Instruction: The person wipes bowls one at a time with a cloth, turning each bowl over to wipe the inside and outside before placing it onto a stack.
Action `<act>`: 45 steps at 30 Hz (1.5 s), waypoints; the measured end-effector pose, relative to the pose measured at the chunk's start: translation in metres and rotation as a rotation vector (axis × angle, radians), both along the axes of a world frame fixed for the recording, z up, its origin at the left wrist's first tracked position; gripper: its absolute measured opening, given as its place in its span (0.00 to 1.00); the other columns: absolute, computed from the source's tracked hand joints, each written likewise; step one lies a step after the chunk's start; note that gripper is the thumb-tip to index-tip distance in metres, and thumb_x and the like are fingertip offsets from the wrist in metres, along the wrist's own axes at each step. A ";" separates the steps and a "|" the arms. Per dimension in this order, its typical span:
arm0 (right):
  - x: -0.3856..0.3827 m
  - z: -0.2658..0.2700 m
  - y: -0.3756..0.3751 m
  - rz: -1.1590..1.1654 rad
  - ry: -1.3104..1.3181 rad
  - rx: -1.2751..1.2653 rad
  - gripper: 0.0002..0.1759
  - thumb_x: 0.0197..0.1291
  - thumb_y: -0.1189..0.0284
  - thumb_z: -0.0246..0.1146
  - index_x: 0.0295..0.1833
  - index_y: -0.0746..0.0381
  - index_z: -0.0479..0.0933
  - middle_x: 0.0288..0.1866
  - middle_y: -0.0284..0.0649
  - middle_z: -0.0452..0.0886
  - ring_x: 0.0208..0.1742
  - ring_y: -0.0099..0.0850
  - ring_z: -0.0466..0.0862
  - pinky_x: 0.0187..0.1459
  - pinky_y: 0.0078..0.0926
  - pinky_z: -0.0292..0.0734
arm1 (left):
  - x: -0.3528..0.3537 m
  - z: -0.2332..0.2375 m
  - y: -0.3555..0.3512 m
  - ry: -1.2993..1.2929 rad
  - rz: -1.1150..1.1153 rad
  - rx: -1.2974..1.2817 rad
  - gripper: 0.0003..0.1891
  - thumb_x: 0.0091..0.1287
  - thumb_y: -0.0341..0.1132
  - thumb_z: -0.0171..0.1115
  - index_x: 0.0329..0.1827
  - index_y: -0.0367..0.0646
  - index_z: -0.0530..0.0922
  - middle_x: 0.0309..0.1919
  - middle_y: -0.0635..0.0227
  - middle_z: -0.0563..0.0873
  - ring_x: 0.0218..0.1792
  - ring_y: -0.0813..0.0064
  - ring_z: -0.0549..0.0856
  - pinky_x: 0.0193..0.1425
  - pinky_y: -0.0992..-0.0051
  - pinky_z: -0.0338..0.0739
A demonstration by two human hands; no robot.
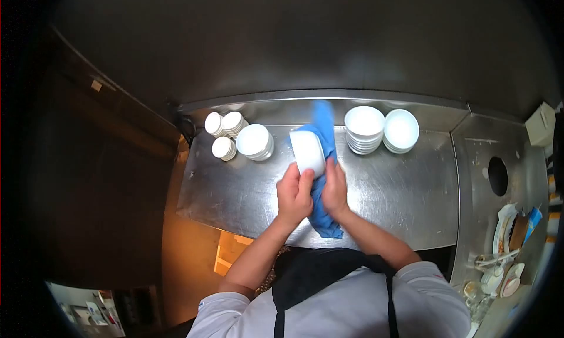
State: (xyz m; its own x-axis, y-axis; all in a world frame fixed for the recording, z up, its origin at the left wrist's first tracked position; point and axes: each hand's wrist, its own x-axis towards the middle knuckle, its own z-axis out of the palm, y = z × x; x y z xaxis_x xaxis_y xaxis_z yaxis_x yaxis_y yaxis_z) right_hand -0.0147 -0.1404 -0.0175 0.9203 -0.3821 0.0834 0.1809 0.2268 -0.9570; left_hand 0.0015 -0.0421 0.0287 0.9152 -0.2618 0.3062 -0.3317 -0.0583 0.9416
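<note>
1 bowl (pixel 308 150), left hand (pixel 294 195) gripping | 1 cloth (pixel 320 213), right hand (pixel 335 191) clasping | 6 dish stacks (pixel 255 142)

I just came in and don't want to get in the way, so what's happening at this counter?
A person is holding a white bowl in the left hand, tipped on its side, with a blue cloth against it in the right hand. It looks like drying or wiping. Stacks of white bowls stand on either side along the back of the steel counter, with small cups at the far left.
</note>
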 end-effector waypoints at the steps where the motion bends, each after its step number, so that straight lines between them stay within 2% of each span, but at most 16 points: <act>1: -0.006 -0.004 0.016 -0.045 -0.066 -0.083 0.21 0.75 0.64 0.51 0.61 0.71 0.74 0.55 0.57 0.80 0.54 0.47 0.81 0.56 0.38 0.74 | 0.009 -0.004 0.007 0.077 0.026 0.010 0.10 0.78 0.33 0.54 0.52 0.34 0.77 0.40 0.71 0.85 0.41 0.85 0.79 0.45 0.81 0.74; 7: 0.023 0.039 -0.004 0.069 -0.234 -0.891 0.19 0.74 0.66 0.53 0.57 0.70 0.77 0.55 0.60 0.80 0.57 0.47 0.81 0.59 0.37 0.73 | 0.027 -0.041 0.036 0.054 -0.173 0.114 0.11 0.76 0.32 0.55 0.54 0.35 0.78 0.39 0.68 0.87 0.39 0.84 0.81 0.42 0.79 0.76; 10: 0.052 0.029 -0.042 0.377 0.005 0.080 0.20 0.73 0.62 0.54 0.57 0.69 0.76 0.49 0.51 0.82 0.46 0.37 0.82 0.48 0.35 0.76 | 0.004 -0.003 0.027 0.239 -0.280 -0.129 0.10 0.77 0.30 0.53 0.53 0.34 0.77 0.44 0.71 0.84 0.44 0.85 0.80 0.50 0.80 0.75; 13: 0.026 0.006 -0.003 -0.011 -0.023 -0.062 0.22 0.74 0.64 0.52 0.63 0.69 0.73 0.49 0.48 0.82 0.45 0.33 0.81 0.48 0.35 0.76 | 0.010 -0.006 0.013 0.194 -0.129 -0.353 0.10 0.77 0.30 0.52 0.54 0.34 0.77 0.45 0.70 0.84 0.45 0.84 0.80 0.51 0.80 0.75; 15: 0.008 0.007 0.030 -0.240 -0.301 -0.286 0.22 0.74 0.67 0.49 0.67 0.68 0.70 0.54 0.50 0.81 0.59 0.44 0.78 0.63 0.43 0.67 | 0.023 -0.020 0.009 0.080 -0.097 -0.228 0.11 0.77 0.28 0.52 0.55 0.34 0.78 0.44 0.68 0.86 0.45 0.84 0.81 0.48 0.79 0.76; 20: 0.016 0.049 -0.016 0.064 -0.336 -0.907 0.17 0.64 0.66 0.60 0.51 0.67 0.80 0.53 0.54 0.80 0.57 0.56 0.75 0.66 0.47 0.66 | 0.019 -0.031 0.028 0.177 -0.260 0.022 0.11 0.74 0.27 0.54 0.54 0.34 0.78 0.41 0.71 0.86 0.43 0.84 0.80 0.48 0.78 0.76; 21: 0.034 0.039 -0.020 -0.111 -0.407 -0.837 0.14 0.69 0.65 0.58 0.48 0.64 0.81 0.48 0.47 0.83 0.51 0.41 0.81 0.57 0.38 0.73 | 0.018 -0.018 0.028 0.272 -0.307 0.008 0.11 0.74 0.27 0.54 0.54 0.34 0.78 0.41 0.71 0.86 0.42 0.83 0.80 0.48 0.78 0.76; 23: 0.046 0.042 -0.060 0.452 0.059 -0.049 0.20 0.74 0.59 0.55 0.49 0.65 0.81 0.48 0.42 0.84 0.47 0.30 0.81 0.50 0.30 0.76 | 0.015 -0.005 0.039 0.325 -0.448 -0.151 0.15 0.76 0.33 0.56 0.60 0.35 0.77 0.49 0.64 0.85 0.53 0.74 0.81 0.60 0.73 0.74; 26: 0.032 0.040 -0.043 0.141 0.015 0.223 0.23 0.77 0.56 0.51 0.44 0.65 0.80 0.40 0.37 0.84 0.42 0.21 0.80 0.41 0.25 0.75 | 0.033 -0.007 0.050 0.380 -0.600 -0.576 0.27 0.77 0.43 0.54 0.74 0.38 0.65 0.69 0.58 0.73 0.70 0.62 0.72 0.72 0.61 0.68; 29: 0.040 0.029 -0.036 0.049 -0.059 0.052 0.23 0.76 0.56 0.52 0.46 0.66 0.79 0.34 0.37 0.83 0.36 0.25 0.81 0.39 0.26 0.76 | 0.033 -0.008 0.028 0.386 -0.154 -0.437 0.36 0.75 0.49 0.56 0.78 0.40 0.56 0.73 0.59 0.66 0.71 0.62 0.70 0.74 0.57 0.66; 33: 0.022 0.016 -0.006 0.118 -0.050 -0.158 0.22 0.75 0.56 0.53 0.47 0.67 0.77 0.37 0.45 0.84 0.36 0.34 0.83 0.42 0.32 0.77 | 0.035 -0.014 0.009 0.320 -0.149 -0.397 0.37 0.75 0.56 0.52 0.77 0.40 0.57 0.70 0.56 0.71 0.68 0.57 0.74 0.71 0.56 0.70; 35: 0.012 0.020 -0.001 -0.034 -0.557 -1.011 0.27 0.72 0.53 0.57 0.56 0.68 0.75 0.49 0.52 0.83 0.50 0.44 0.84 0.51 0.35 0.77 | 0.044 -0.002 0.017 0.788 -0.426 -0.707 0.34 0.76 0.57 0.46 0.72 0.36 0.65 0.58 0.54 0.81 0.55 0.54 0.83 0.63 0.56 0.77; 36: 0.010 -0.005 -0.006 0.267 -0.418 -1.039 0.26 0.69 0.53 0.60 0.55 0.68 0.75 0.49 0.57 0.81 0.53 0.55 0.82 0.55 0.42 0.76 | 0.047 0.008 0.017 0.865 -0.349 -0.672 0.31 0.77 0.56 0.42 0.65 0.35 0.72 0.47 0.55 0.85 0.43 0.55 0.87 0.56 0.57 0.81; 40: 0.010 0.010 -0.011 0.424 -0.055 -0.807 0.28 0.66 0.53 0.63 0.53 0.69 0.75 0.53 0.58 0.78 0.58 0.57 0.77 0.64 0.51 0.67 | 0.050 -0.037 0.015 0.632 -0.066 -0.534 0.26 0.77 0.53 0.45 0.58 0.38 0.76 0.49 0.57 0.85 0.50 0.59 0.85 0.62 0.63 0.78; 43: 0.017 0.013 -0.004 0.057 -0.538 -0.932 0.23 0.61 0.57 0.67 0.43 0.69 0.76 0.45 0.53 0.78 0.50 0.51 0.79 0.57 0.46 0.72 | 0.050 -0.033 0.018 0.684 -0.087 -0.652 0.26 0.77 0.51 0.45 0.59 0.36 0.76 0.48 0.59 0.84 0.52 0.61 0.84 0.61 0.62 0.78; 45: 0.014 0.006 -0.004 0.114 -0.492 -1.017 0.26 0.59 0.53 0.67 0.43 0.68 0.75 0.42 0.52 0.76 0.47 0.50 0.78 0.55 0.45 0.71 | 0.062 -0.009 0.038 1.065 -0.433 -0.653 0.30 0.77 0.54 0.40 0.63 0.35 0.75 0.53 0.53 0.84 0.53 0.58 0.84 0.63 0.61 0.77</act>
State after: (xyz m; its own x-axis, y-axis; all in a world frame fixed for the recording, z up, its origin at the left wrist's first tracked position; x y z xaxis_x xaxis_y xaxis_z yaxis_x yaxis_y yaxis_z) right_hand -0.0007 -0.1449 -0.0114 0.7273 0.1533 0.6690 0.6161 -0.5755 -0.5379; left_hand 0.0636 -0.0038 0.0197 0.6657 -0.6716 -0.3252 0.7060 0.4258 0.5659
